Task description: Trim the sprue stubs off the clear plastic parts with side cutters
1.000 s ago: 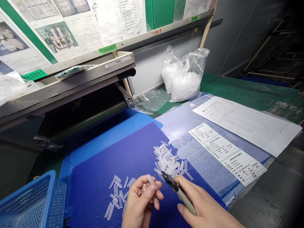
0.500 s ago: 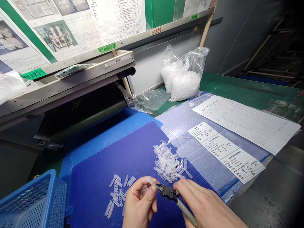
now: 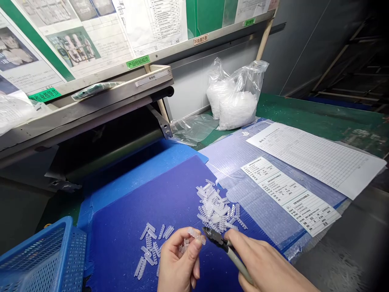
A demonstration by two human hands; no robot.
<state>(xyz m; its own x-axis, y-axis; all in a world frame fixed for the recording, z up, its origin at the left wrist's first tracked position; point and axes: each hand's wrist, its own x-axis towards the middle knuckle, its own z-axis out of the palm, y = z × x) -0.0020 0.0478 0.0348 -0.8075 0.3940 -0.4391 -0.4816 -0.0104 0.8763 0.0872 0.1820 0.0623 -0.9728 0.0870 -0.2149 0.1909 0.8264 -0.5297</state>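
Between thumb and forefinger, my left hand (image 3: 180,259) pinches a small translucent plastic strip (image 3: 194,233). More of these pieces show inside its curled fingers. My right hand (image 3: 261,259) is wrapped round a pair of cutting pliers (image 3: 214,237) with grey handles. The jaws of the pliers are just right of the strip, a small gap apart from it. Beyond my hands lies a heap of ridged translucent strips (image 3: 214,207) on the dark blue sheet (image 3: 127,215). To the left of my left hand is a smaller scatter of similar strips (image 3: 148,243).
A blue plastic basket (image 3: 71,251) stands at the lower left. Printed labels (image 3: 288,194) and a gridded paper form (image 3: 316,158) lie at the right. Clear bags of white pieces (image 3: 238,105) stand at the back, beside a metal shelf (image 3: 121,95) at upper left.
The pliers' jaws have moved right, away from the strip they were touching. More of the strip now shows at my left fingertips.
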